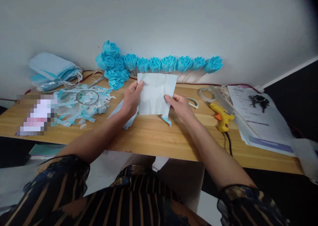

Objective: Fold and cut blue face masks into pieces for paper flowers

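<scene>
Between my two hands a creased pale sheet [156, 95], thin and cloth-like, is held upright above the table. My left hand [132, 98] pinches its left edge, thumb in front. At the right edge my right hand [181, 106] grips it the same way, thumb on the near face. A small blue scrap [166, 120] shows just below the sheet's lower right corner; I cannot tell whether it is attached. Blue strips [131, 120] lie on the table under my left wrist. Behind the sheet stands a row of blue handmade flowers [169, 63] on thin sticks, leaning against the wall.
Cut scraps [72, 111] with a tape roll [87, 97] on them lie left. Behind them sits a stack of face masks [54, 70]. To the right are a yellow glue gun [222, 116] with a black cord, a clear tape roll [207, 94], papers [263, 120] and keys [259, 100].
</scene>
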`<state>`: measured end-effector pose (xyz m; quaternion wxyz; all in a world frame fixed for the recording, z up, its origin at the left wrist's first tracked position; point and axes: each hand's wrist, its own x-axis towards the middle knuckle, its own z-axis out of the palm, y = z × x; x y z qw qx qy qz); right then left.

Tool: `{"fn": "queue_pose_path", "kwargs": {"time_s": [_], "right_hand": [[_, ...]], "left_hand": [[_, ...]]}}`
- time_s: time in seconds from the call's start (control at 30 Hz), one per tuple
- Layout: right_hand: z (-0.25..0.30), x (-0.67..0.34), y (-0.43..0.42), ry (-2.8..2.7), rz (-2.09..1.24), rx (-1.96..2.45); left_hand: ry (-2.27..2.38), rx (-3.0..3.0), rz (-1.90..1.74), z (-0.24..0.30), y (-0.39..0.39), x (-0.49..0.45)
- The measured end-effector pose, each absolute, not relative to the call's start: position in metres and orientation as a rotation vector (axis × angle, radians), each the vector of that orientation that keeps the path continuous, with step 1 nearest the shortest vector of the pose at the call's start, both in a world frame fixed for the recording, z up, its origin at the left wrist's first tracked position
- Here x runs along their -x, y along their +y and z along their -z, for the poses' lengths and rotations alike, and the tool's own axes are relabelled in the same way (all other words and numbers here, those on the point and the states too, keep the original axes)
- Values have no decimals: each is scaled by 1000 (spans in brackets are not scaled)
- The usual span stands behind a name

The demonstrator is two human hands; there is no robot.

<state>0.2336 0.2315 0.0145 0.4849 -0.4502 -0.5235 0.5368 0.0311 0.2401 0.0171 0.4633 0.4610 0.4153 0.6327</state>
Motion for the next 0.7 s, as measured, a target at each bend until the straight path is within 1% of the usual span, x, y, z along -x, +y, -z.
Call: {"fn": "queue_pose_path", "kwargs": {"time_s": [0.13, 0.27, 0.47, 0.63, 0.7], "right_hand": [[-12, -233, 234, -1222, -1198, 1114], [-9, -237, 238, -1211, -1116, 1091], [-7, -240, 242, -1227, -987, 1108], [-13, -245, 241, -1311, -661, 1198], [-16, -247, 240, -1344, -582, 1219]], "left_hand": [[769, -1024, -1379, -15, 240, -36], [654, -1028, -1233, -17, 234, -41], [690, -1097, -1193, -16, 233, -41], [714, -1067, -1193, -11, 236, -39], [705, -1073, -1191, -11, 237, -39]]}}
